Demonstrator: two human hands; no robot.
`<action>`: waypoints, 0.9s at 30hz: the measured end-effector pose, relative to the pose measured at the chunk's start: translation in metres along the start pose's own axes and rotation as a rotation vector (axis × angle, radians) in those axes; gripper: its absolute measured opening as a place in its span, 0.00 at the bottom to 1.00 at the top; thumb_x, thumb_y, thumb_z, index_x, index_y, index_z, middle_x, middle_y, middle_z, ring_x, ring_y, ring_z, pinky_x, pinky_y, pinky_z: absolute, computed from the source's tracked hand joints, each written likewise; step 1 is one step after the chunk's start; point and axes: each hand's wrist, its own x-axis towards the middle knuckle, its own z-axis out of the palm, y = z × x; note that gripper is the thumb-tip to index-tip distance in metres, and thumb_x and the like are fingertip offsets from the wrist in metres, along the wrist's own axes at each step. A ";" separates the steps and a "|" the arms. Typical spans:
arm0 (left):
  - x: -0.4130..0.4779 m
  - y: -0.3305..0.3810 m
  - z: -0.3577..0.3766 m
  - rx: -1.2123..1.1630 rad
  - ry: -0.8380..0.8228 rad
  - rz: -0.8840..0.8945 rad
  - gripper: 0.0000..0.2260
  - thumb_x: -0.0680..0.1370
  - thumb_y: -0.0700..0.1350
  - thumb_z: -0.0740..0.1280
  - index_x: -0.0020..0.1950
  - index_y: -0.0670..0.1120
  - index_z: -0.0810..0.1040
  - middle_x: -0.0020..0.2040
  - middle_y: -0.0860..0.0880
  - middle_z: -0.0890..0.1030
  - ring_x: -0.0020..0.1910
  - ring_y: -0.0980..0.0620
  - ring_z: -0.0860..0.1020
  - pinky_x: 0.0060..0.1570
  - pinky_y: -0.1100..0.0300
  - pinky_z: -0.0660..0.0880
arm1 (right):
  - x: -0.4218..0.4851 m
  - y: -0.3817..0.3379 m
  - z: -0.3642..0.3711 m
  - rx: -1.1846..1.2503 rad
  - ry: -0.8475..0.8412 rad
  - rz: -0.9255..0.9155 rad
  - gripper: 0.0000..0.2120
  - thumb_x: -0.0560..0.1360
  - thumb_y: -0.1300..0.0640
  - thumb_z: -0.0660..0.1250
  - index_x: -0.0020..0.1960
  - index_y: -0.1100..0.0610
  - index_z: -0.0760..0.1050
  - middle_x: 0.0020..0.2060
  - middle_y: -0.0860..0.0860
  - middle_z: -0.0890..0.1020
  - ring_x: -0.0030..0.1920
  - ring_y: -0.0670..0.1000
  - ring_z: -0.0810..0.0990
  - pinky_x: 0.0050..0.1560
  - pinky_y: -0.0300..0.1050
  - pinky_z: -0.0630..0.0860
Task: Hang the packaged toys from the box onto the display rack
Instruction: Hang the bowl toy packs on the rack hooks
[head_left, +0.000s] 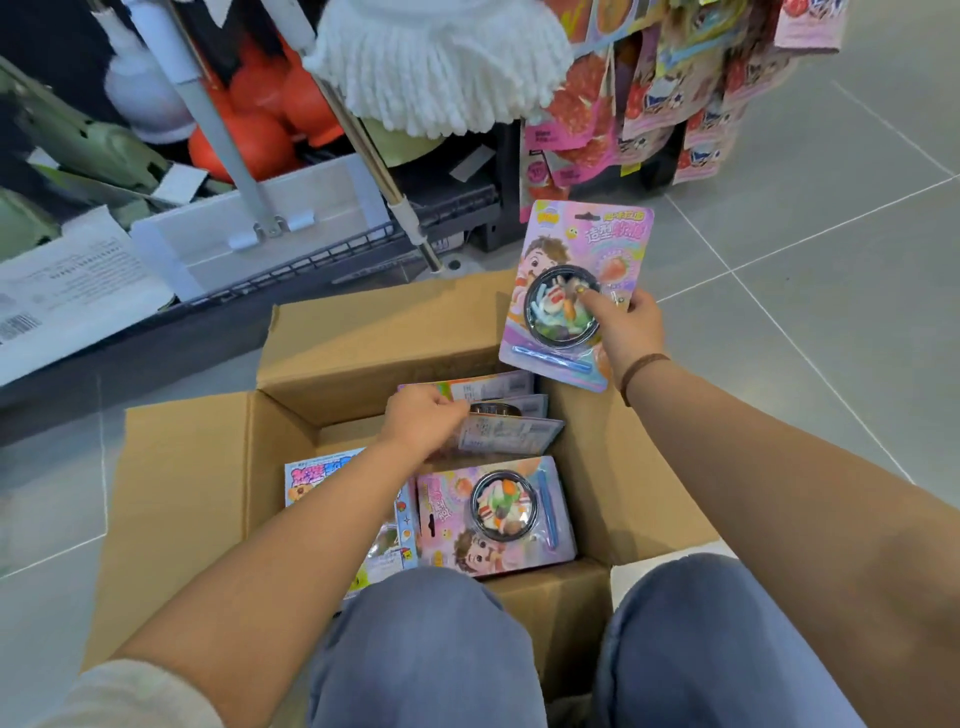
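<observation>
An open cardboard box stands on the floor between my knees with several packaged toys inside. My right hand grips a pink toy package with a round black blister, held upright above the box's far right corner. My left hand reaches into the box and pinches the edge of a face-down package in a leaning stack. Another pink package lies face up near me. The display rack with hanging packaged toys stands at the upper right.
A low wire shelf on the left holds mops, orange items, a white bin and cartons. Grey floor tiles stretch to the right of the box. My knees in blue jeans are at the bottom.
</observation>
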 end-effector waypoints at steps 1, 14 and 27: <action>-0.002 0.003 -0.006 -0.003 0.032 0.003 0.18 0.74 0.47 0.65 0.25 0.45 0.67 0.27 0.45 0.71 0.34 0.47 0.72 0.34 0.58 0.64 | 0.002 -0.002 0.000 0.026 -0.008 0.006 0.19 0.68 0.57 0.74 0.57 0.59 0.76 0.50 0.52 0.83 0.51 0.51 0.83 0.54 0.48 0.80; -0.018 0.016 -0.048 0.183 0.116 0.274 0.26 0.74 0.34 0.63 0.72 0.48 0.67 0.59 0.42 0.73 0.54 0.43 0.75 0.52 0.55 0.71 | -0.003 0.004 0.017 -0.223 -0.161 0.013 0.18 0.68 0.55 0.75 0.54 0.55 0.73 0.52 0.53 0.81 0.54 0.53 0.81 0.55 0.50 0.79; -0.087 0.085 -0.137 -0.032 0.126 0.113 0.40 0.76 0.32 0.61 0.77 0.59 0.42 0.44 0.43 0.75 0.33 0.49 0.74 0.30 0.56 0.69 | -0.065 -0.112 0.003 -0.356 -0.158 0.115 0.21 0.71 0.59 0.73 0.60 0.60 0.72 0.49 0.52 0.78 0.49 0.51 0.78 0.47 0.42 0.74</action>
